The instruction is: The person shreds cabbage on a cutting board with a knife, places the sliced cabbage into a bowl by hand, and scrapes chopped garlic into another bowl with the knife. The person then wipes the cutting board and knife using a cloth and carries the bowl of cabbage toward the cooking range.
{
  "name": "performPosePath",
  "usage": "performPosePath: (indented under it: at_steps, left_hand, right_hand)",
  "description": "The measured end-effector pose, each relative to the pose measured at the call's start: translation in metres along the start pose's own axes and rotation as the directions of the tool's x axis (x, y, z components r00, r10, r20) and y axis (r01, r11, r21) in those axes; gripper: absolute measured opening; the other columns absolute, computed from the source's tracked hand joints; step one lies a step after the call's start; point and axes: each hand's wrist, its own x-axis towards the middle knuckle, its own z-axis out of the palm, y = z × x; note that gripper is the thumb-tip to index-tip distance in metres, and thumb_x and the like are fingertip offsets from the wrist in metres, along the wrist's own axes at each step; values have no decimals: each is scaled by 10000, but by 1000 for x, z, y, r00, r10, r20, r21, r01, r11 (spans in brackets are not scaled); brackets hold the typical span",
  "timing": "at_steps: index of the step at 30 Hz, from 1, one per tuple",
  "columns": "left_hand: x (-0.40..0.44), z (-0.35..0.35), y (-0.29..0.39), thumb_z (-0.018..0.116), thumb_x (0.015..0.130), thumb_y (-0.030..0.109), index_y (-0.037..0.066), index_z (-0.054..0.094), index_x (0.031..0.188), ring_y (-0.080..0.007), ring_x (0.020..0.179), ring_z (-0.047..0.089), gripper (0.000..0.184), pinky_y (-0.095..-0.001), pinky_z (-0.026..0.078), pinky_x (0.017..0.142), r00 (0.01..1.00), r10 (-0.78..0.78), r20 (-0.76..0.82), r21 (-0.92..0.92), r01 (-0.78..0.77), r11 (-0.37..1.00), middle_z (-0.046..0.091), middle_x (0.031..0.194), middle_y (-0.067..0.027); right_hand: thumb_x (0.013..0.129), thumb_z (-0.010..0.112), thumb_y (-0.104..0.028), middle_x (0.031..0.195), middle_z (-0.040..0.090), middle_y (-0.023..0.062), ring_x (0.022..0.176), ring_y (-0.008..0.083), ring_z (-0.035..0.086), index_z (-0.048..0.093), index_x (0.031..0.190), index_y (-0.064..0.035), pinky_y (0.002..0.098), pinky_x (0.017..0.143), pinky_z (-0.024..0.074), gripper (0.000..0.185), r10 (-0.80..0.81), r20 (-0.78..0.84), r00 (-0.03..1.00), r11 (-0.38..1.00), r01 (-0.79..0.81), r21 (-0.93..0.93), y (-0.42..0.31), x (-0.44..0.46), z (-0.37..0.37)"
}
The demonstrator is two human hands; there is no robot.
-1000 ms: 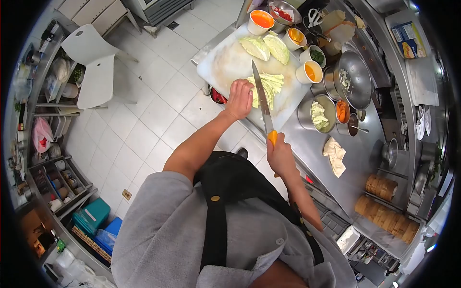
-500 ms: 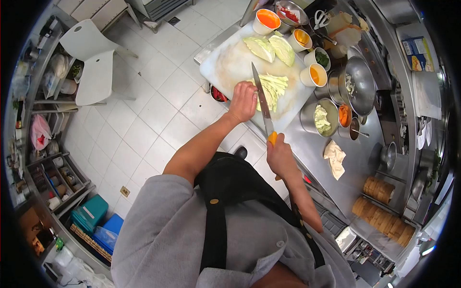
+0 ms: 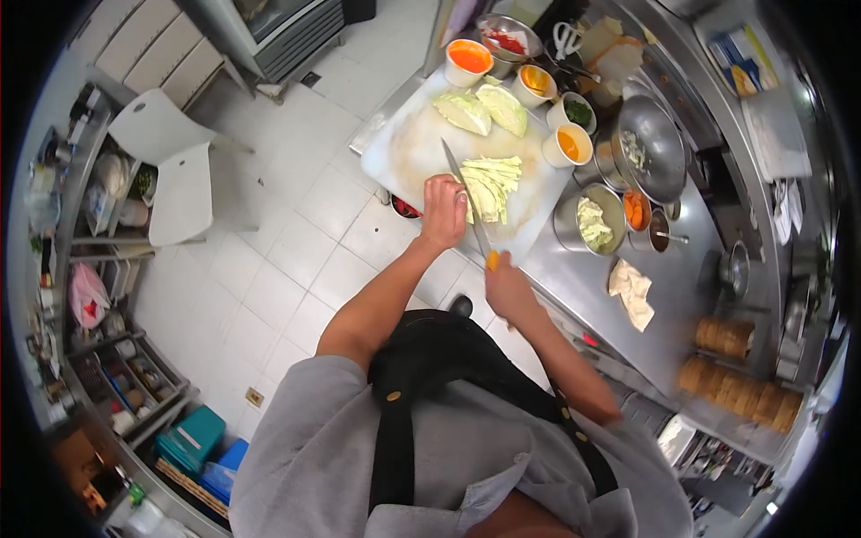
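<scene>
My right hand [image 3: 511,289] is closed round the yellow handle of a long knife [image 3: 466,193], whose blade points up and left over the cutting board [image 3: 408,143]. Sliced cabbage [image 3: 491,186] lies fanned out just right of the blade. My left hand [image 3: 444,212] rests at the left side of the blade with its fingers bent and pressed together; what lies under them is hidden. Two cabbage wedges [image 3: 462,111] sit farther back on the board.
Along the board's right edge stand tubs, one with orange liquid [image 3: 469,59]. A pot with cabbage pieces [image 3: 592,222], a wok [image 3: 650,148] and a cloth [image 3: 631,293] are on the steel counter [image 3: 664,350]. A white chair [image 3: 182,179] stands at left.
The view has shifted, so the board and counter appear slightly farther left. The knife has moved closer to my left hand, and its blade slants more. Both hands keep their places at the board.
</scene>
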Motion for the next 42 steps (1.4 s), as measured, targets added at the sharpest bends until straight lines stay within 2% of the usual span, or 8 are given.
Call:
performPosePath:
  at_steps: [5, 8, 13, 19, 28, 34, 41, 42]
  left_hand:
    - [-2, -3, -8, 483, 876, 53, -5, 529, 1036, -357, 1008, 447, 176, -456, 345, 928, 1000, 11, 25, -83, -9, 997, 490, 1056, -203]
    - [-3, 8, -2, 460, 879, 31, -4, 514, 1038, -359, 1002, 440, 171, -463, 336, 929, 998, -22, -65, 5, 22, 1000, 483, 1054, -202]
    - [-4, 16, -3, 439, 874, 7, -8, 469, 1056, -365, 996, 434, 185, -473, 333, 919, 998, 7, -70, 30, -5, 1000, 474, 1042, -203]
    - [-5, 18, -5, 443, 855, -15, -13, 452, 1050, -375, 987, 432, 195, -485, 337, 916, 996, 24, -82, 28, -22, 999, 465, 1037, -208]
    - [-4, 17, -5, 463, 833, -27, -18, 450, 1042, -385, 982, 430, 209, -498, 340, 906, 997, 12, -79, 39, -9, 999, 458, 1024, -219]
    - [-6, 19, -6, 491, 834, -10, -18, 447, 1033, -397, 987, 437, 204, -508, 336, 916, 997, 18, -72, 55, -14, 998, 463, 1022, -218]
    - [-2, 16, -6, 485, 839, -13, -13, 460, 1016, -387, 985, 444, 178, -495, 343, 917, 996, 8, -93, 29, -5, 1000, 470, 1027, -215]
    - [-4, 16, -5, 481, 839, -19, -11, 468, 1010, -387, 988, 447, 172, -490, 345, 922, 996, -2, -93, 17, 4, 1000, 473, 1033, -218]
  right_hand:
    - [943, 497, -213, 762, 626, 311, 731, 484, 632, 405, 1067, 59, 550, 660, 509, 313, -101, -95, 990, 994, 104, 33, 8, 56, 26]
    - [940, 519, -218, 738, 616, 315, 715, 488, 624, 413, 1052, 52, 553, 641, 501, 311, -100, -109, 989, 993, 106, 56, 9, 17, -8]
    - [932, 550, -205, 708, 596, 330, 685, 507, 603, 407, 1046, 55, 564, 604, 483, 319, -88, -154, 984, 993, 99, 66, 13, -33, -22]
    - [938, 539, -219, 715, 615, 304, 685, 468, 634, 405, 1059, 68, 528, 628, 520, 339, -130, -99, 987, 991, 124, -58, 1, -41, -33]
    - [944, 512, -197, 734, 619, 310, 695, 467, 639, 398, 1031, 57, 525, 653, 525, 292, -75, -1, 997, 994, 74, -79, -7, -34, -43]
    - [943, 512, -192, 714, 615, 311, 663, 481, 623, 399, 1031, 58, 558, 620, 505, 287, -133, -76, 988, 986, 125, -110, -8, 25, -16]
    - [942, 500, -187, 782, 625, 324, 745, 471, 644, 377, 1052, 73, 541, 675, 523, 308, -40, 97, 994, 990, 52, -128, 4, -28, -42]
    - [940, 504, -184, 776, 624, 325, 741, 472, 643, 375, 1054, 73, 544, 670, 521, 309, -65, 64, 996, 990, 72, -119, 6, -22, -36]
